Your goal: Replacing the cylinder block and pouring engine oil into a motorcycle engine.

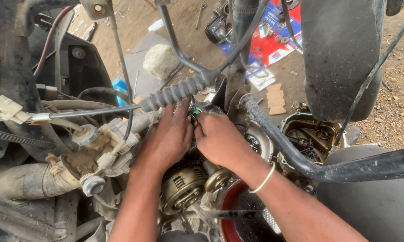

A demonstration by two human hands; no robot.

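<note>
A small metal part [194, 106] with a green bit sits at the middle of the open engine, just under the ribbed rubber boot [179, 92]. The left hand [166, 139] closes its grip on it from the left; the right hand [217, 139], wearing a metal bangle [263, 178], pinches it from the right. Below the hands lies the round clutch [184, 188]. The removed engine cover [311, 134] rests on the dirt ground [390, 116].

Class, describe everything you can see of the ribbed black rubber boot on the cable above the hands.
The ribbed rubber boot is a dusty black bellows sleeve with rounded rings, lying tilted, higher at its right end. A thin metal cable leaves its lower left end; its upper right end narrows toward a bent metal tube. The left hand reaches just under it.
</note>
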